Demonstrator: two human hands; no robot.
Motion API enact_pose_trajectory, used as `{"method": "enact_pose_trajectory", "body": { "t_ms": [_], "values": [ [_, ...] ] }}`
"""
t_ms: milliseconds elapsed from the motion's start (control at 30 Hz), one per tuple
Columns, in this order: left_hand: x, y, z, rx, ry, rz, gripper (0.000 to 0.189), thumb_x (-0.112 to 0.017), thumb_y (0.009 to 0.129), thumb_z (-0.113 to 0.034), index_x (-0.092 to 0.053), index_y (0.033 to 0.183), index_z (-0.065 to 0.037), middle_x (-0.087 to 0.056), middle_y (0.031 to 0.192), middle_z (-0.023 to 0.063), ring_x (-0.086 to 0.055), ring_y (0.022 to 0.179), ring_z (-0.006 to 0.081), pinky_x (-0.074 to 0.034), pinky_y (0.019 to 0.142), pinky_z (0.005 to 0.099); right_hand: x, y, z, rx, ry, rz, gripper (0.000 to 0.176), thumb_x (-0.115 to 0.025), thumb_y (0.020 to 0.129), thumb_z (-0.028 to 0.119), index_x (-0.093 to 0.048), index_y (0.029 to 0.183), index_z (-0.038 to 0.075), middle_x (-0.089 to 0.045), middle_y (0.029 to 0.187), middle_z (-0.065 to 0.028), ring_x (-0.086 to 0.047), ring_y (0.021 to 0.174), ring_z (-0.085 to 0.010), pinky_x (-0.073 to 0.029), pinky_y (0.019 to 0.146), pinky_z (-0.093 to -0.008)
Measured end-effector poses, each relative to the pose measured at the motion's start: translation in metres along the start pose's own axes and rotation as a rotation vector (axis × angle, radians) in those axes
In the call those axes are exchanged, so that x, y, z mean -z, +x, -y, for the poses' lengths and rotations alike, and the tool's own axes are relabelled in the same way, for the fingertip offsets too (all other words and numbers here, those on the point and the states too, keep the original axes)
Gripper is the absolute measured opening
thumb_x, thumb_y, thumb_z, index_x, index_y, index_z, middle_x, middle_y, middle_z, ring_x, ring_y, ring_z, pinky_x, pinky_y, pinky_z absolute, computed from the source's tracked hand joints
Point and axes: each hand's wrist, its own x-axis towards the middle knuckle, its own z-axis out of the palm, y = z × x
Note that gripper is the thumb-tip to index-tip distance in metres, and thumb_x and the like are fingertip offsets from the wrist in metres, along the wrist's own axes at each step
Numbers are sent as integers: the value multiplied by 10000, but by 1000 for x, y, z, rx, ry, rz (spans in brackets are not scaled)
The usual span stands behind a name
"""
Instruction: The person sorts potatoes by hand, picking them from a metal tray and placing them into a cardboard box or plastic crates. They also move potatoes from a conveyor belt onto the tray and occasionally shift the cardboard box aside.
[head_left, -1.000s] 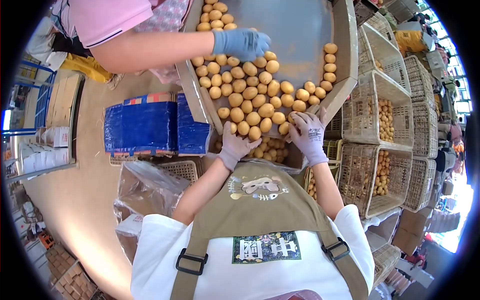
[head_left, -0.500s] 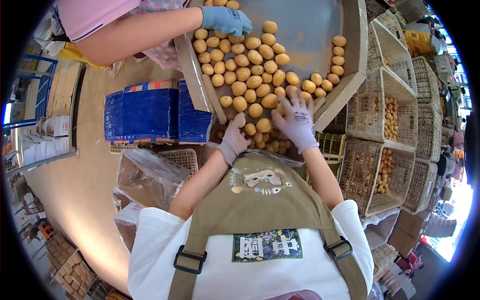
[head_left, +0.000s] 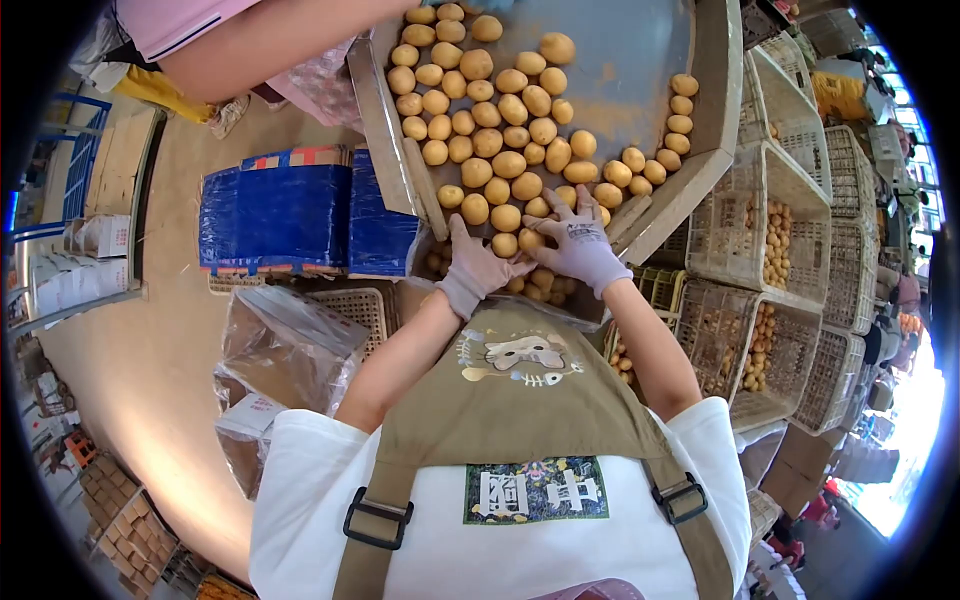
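Both gloves are down at the lower lip of the sorting tray (head_left: 625,50), about centre frame. Right hand (head_left: 580,245) is open, fingers spread flat over a few round yellow fruits (head_left: 500,120). Left hand (head_left: 478,268) is loosely open too, palm down, gripping nothing, fingertips touching a fruit at the edge. The lined box (head_left: 590,305) just under the lip has a layer of fruit in it, so I'd say some is done. Dozens are left on the tray, though. The wicker baskets (head_left: 735,215) at right are partly filled. A co-worker's arm (head_left: 270,45) is at upper left.
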Motion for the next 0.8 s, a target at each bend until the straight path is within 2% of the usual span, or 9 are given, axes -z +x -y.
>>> {"method": "enact_pose_trajectory", "body": {
  "t_ms": [100, 133, 167, 233, 400, 467, 567, 700, 800],
  "values": [
    [20, 18, -2, 49, -45, 153, 980, -352, 860, -833, -183, 1574, -184, -235, 1601, 177, -283, 1439, 460, -266, 1130, 716, 12, 31, 3, -146, 182, -112, 301, -664, 876, 353, -727, 1132, 208, -607, 1332, -97, -561, 1216, -402, -428, 1042, -524],
    [18, 18, -3, 46, -43, 139, 990, -368, 854, -833, -176, 1574, -181, -231, 1601, 180, -279, 1441, 460, -264, 1130, 721, 16, 44, 1, -41, 238, -305, 186, -637, 890, 242, -721, 1018, 136, -674, 1136, -71, -661, 948, -324, -501, 883, -457],
    [17, 19, -2, 45, -40, 126, 1000, -385, 847, -832, -170, 1573, -179, -226, 1600, 184, -275, 1442, 461, -262, 1129, 725, 9, 61, 2, 33, 257, -536, 233, -638, 846, 187, -693, 1072, 166, -682, 1063, -70, -672, 868, -334, -521, 754, -448],
    [13, 16, 1, 43, -39, 72, 1017, -414, 838, -830, -154, 1573, -177, -220, 1599, 188, -270, 1443, 464, -263, 1125, 731, 13, 96, 9, -14, 199, -366, 321, -591, 886, 189, -650, 1201, 185, -662, 1143, -100, -671, 963, -340, -525, 814, -453],
    [3, 10, 0, 22, -71, -51, 1032, -441, 831, -822, -119, 1575, -184, -216, 1594, 178, -273, 1433, 487, -265, 1115, 744, 25, 138, 25, -290, 110, 5, 395, -534, 936, 259, -591, 1323, 204, -588, 1278, -158, -627, 1134, -342, -515, 917, -463],
    [12, 12, -1, 31, -52, 40, 1033, -442, 832, -822, -112, 1576, -187, -215, 1597, 170, -269, 1437, 486, -267, 1111, 746, 37, 130, 19, -295, 208, 29, 431, -553, 931, 312, -581, 1345, 196, -585, 1290, -158, -616, 1168, -337, -509, 938, -462],
    [6, 8, -5, 38, -58, 47, 1031, -422, 832, -832, -122, 1578, -187, -215, 1606, 161, -266, 1447, 473, -269, 1108, 745, 13, 105, 2, -211, 938, -282, 448, -486, 962, 256, -535, 1389, 129, -588, 1244, -122, -652, 1013, -236, -532, 917, -409],
    [5, 10, -4, 31, 8, 88, 1038, -374, 824, -862, -161, 1577, -181, -228, 1609, 161, -279, 1451, 452, -281, 1105, 739, 30, 49, 5, -238, 2165, -143, 420, -426, 1026, 199, -451, 1425, 70, -615, 1123, -76, -616, 737, -136, -586, 801, -358],
    [5, 11, -8, 64, 48, 167, 1060, -364, 812, -880, -175, 1574, -167, -239, 1604, 165, -294, 1446, 446, -287, 1108, 731, 16, 30, 0, -188, 2255, -178, 327, -475, 1064, 346, -525, 1258, 87, -637, 982, -63, -618, 725, -153, -596, 780, -403]
  ]
}}
